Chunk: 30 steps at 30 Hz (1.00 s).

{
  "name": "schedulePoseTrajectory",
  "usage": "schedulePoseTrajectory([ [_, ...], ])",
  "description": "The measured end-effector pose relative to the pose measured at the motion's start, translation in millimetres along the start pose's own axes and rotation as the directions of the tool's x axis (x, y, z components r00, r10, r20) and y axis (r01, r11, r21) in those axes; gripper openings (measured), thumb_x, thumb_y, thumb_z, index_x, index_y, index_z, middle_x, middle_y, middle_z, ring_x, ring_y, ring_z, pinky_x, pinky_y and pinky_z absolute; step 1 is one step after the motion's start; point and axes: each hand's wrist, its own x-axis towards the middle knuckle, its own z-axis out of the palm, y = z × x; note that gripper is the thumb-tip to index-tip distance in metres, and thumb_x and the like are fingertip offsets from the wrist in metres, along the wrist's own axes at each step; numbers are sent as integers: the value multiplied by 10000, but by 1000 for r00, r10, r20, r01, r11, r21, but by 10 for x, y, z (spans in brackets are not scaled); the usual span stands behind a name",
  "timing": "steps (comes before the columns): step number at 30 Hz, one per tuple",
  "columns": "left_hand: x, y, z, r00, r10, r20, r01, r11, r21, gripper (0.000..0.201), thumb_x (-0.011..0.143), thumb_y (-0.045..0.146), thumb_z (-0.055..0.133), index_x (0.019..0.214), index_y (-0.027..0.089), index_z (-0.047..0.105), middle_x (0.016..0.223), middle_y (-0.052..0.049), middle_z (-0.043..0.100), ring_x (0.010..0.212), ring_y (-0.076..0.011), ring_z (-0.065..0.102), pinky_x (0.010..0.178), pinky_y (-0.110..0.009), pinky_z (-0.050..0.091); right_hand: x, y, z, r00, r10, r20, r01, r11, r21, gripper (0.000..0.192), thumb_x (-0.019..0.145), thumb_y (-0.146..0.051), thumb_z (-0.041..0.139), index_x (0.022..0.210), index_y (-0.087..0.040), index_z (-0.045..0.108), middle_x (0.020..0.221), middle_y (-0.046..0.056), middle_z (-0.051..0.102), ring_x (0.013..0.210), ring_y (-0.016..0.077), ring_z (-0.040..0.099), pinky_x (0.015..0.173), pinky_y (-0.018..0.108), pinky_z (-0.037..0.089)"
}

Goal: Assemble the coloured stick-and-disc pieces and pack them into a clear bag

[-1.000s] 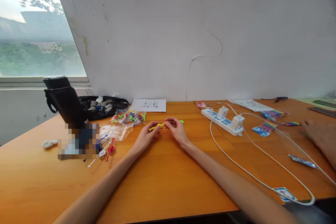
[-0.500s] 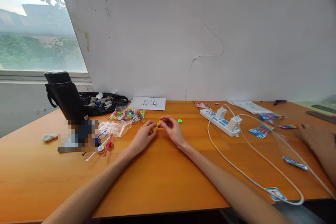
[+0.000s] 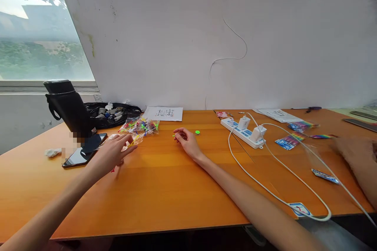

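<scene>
Since half a second ago, the left hand (image 3: 113, 151) has swung away to the left, leaving the right hand (image 3: 188, 144) near its old place. Yellow that was between both hands now shows by the left hand's fingertips.

Head view: on the paper (image 3: 164, 114) by the wall, black lines of writing are too small to read. The power strip (image 3: 229, 127) bears blue labels, also illegible. Near the desk (image 3: 159, 192) edge, a card (image 3: 299, 207) has a blue border and a reddish mark, with a white cable (image 3: 328, 212) across it. Foil-bright packets (image 3: 288, 141) lie further back, blue with rainbow stripes.

The desk is smooth orange wood. A black flask (image 3: 67, 106) with a strap stands behind a glossy phone (image 3: 79, 157); a crumpled black bag (image 3: 129, 110) sits beyond.

The yellow piece (image 3: 134, 140) is slim and bright, over clear plastic; the left hand's fingers are loosely parted, and whether they grip it I cannot tell. A red piece (image 3: 112, 170) peeks from below that hand. The right hand is pinched narrow on a green bit (image 3: 173, 136). A round green disc (image 3: 197, 132) lies just beyond it.
</scene>
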Motion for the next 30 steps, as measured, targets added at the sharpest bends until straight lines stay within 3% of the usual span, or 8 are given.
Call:
schedulePoseTrajectory([
  [5,-275,-132,-19,995,94,-26,-89,985,148,367,919,545,418,916,252,639,1033,-75,654,951,-275,551,820,-363,402,-8,-2,16,1000,2,28,-1,999,-40,208,901,-378,568,985,-207,649,802,25,661,789,158,612,716,275,453],
  [9,-348,7,86,1000,-18,-15,20,984,176,366,905,565,460,860,242,627,949,-60,652,968,-281,542,842,-380,391,-15,-23,14,999,-6,46,9,998,-60,210,907,-376,553,978,-205,651,789,23,654,783,158,609,714,274,453],
  [13,-317,136,177,999,-32,-26,38,965,261,369,914,526,441,811,218,615,944,-84,640,943,-293,535,843,-411,389,-28,-54,-7,999,-16,52,21,995,-93,216,913,-373,536,970,-201,653,784,24,662,777,159,611,735,282,461],
  [17,-296,132,239,995,-63,-80,86,939,332,361,893,506,451,788,201,613,970,-120,626,985,-330,523,867,-463,398,-13,-68,-42,998,-39,42,44,991,-125,224,916,-370,522,951,-195,657,767,21,664,761,159,617,738,283,464],
  [22,-312,126,247,989,-100,-106,130,934,332,391,881,530,459,704,205,583,948,-126,615,979,-332,528,875,-473,417,113,-22,-224,993,-78,-91,55,971,-231,217,919,-327,476,935,-202,652,794,26,674,797,179,626,773,309,462],
  [24,-315,146,227,986,-110,-127,147,932,333,384,881,537,455,734,208,589,940,-125,611,976,-332,535,866,-463,429,170,15,-366,973,-125,-193,35,909,-415,199,906,-280,470,915,-209,656,879,45,688,891,205,606,837,342,439],
  [26,-302,193,192,981,-111,-161,160,928,336,367,883,541,453,814,212,600,956,-124,609,981,-333,540,859,-454,437,202,57,-519,956,-164,-242,-26,776,-630,172,878,-237,498,920,-215,664,993,72,679,1001,243,558,901,384,396],
  [30,-181,432,107,983,-76,-170,118,959,258,298,905,484,440,884,227,588,990,-104,614,981,-317,545,864,-442,433,185,155,-721,970,-55,-237,-177,511,-841,156,829,-265,600,953,-206,674,1094,134,618,1082,307,491,920,431,356],
])
